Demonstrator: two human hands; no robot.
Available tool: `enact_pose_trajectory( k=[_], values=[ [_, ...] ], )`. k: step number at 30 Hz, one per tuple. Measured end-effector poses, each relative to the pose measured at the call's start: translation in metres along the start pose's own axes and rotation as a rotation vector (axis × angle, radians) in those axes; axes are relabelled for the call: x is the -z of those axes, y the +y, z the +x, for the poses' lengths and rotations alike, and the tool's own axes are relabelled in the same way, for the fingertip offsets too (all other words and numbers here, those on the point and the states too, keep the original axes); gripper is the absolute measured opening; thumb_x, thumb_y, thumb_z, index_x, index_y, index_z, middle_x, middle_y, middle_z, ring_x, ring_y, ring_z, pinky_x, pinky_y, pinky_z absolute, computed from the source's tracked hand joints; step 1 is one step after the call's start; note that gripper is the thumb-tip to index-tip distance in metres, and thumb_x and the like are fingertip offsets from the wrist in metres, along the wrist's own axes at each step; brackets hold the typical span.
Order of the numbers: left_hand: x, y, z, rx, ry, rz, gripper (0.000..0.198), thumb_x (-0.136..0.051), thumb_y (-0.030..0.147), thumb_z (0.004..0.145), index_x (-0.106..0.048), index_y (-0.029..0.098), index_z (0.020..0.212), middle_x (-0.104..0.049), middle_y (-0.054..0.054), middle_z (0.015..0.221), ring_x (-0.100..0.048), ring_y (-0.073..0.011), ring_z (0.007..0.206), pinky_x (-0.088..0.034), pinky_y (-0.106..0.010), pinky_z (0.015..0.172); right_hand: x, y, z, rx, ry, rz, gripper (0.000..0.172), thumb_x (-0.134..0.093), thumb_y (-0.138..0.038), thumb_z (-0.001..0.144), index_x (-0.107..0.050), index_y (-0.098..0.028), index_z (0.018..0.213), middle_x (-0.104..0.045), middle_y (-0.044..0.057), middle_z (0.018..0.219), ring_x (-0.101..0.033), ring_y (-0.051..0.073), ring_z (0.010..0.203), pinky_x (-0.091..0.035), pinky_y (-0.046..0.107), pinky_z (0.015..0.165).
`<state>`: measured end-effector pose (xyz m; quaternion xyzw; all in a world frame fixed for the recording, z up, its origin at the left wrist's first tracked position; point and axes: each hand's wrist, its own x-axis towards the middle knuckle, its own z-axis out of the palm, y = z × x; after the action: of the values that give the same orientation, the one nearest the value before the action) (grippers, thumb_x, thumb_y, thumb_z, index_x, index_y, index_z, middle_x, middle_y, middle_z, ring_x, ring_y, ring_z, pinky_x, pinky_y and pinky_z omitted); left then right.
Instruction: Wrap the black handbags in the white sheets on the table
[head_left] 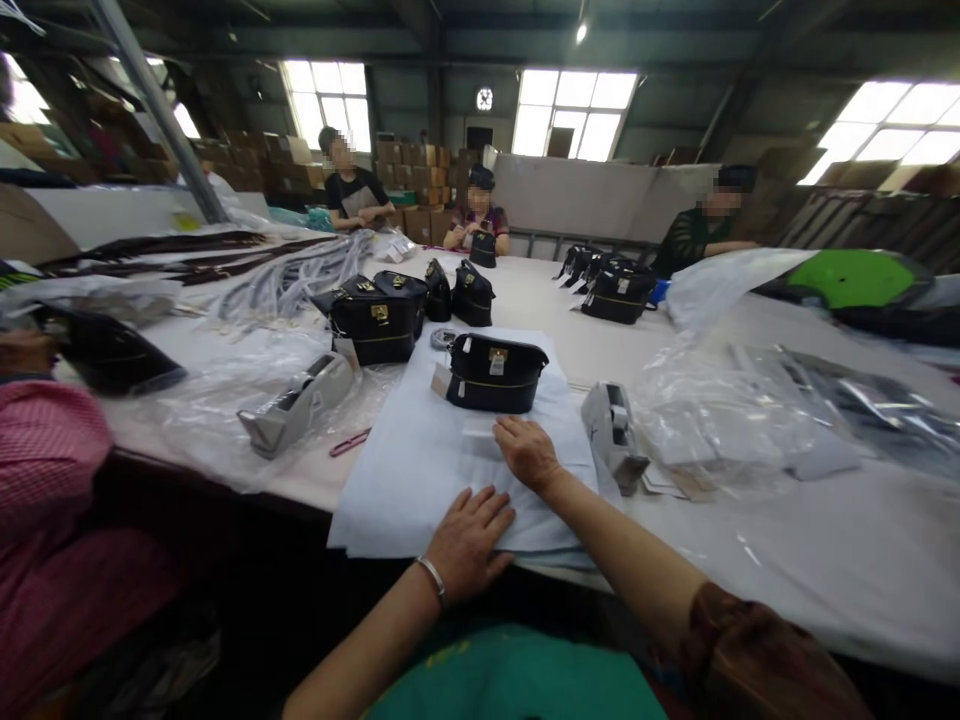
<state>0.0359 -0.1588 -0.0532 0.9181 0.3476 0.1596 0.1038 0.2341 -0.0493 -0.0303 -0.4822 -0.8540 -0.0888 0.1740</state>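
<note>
Sheets of thin, pale-blue material [427,470] lie layered on the worktop [536,290], with the near edge at the rim closest to the person. The left hand [469,540] rests on them near that edge, palm down, fingers spread and grasping nothing. The right hand [527,452] lies farther in, its fingers extended and slightly bent, clenched on nothing; the tips reach a small white strip [480,433], and whether they press it down, I cannot tell.

Just beyond those tips, a small black bag [499,388] stands upright on the sheets. It looks light and fairly stiff, able to keep its shape; a hold around both sides would suit it, clear of the clasp and the hanging tags. The sheets seem soft, light and easily creased, best taken by a corner or smoothed with a flat palm.

The bag's body is smooth and dark, with a slight sheen, a rounded base, a thin pale line running low across the front and a gold-coloured clasp. Grey tape dispensers [296,405], hard and angular, flank the sheets, one on each side. Clear plastic [720,420], crumpled and glossy, heaps up on the right, and similar black bags [379,325] cluster beyond the left dispenser.
</note>
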Motion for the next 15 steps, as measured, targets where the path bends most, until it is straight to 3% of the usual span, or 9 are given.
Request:
enact_pose_trajectory(
  k=[7,11,15],
  values=[
    [0.004,-0.003,0.0,0.012,-0.061,-0.052,0.061,-0.064,0.049,0.091,-0.051,0.024,0.146,-0.048,-0.011,0.155,-0.038,-0.035,0.146,-0.029,-0.06,0.119,-0.024,-0.007,-0.005,-0.077,-0.119,0.035,0.024,-0.05,-0.019,0.1,-0.069,-0.018,0.114,-0.064,0.014,0.131,-0.057,0.028,0.12,-0.05,0.037,0.09],
    [0.035,-0.008,0.009,-0.07,-0.155,-0.142,0.052,-0.066,0.048,0.089,-0.059,0.024,0.136,-0.056,-0.012,0.147,-0.046,-0.0359,0.14,-0.039,-0.058,0.113,-0.026,-0.001,-0.004,-0.023,-0.087,0.091,0.026,-0.049,-0.015,0.098,-0.07,-0.016,0.113,-0.066,0.016,0.127,-0.058,0.027,0.117,-0.05,0.04,0.099],
    [0.065,-0.027,0.045,-0.165,-0.087,-0.188,0.044,-0.064,0.038,0.091,-0.061,0.02,0.131,-0.064,-0.011,0.134,-0.054,-0.03,0.131,-0.044,-0.048,0.111,-0.031,0.003,-0.002,-0.015,-0.078,0.15,0.027,-0.053,-0.012,0.094,-0.072,-0.017,0.114,-0.067,0.015,0.126,-0.059,0.027,0.116,-0.05,0.043,0.104]
  ],
)
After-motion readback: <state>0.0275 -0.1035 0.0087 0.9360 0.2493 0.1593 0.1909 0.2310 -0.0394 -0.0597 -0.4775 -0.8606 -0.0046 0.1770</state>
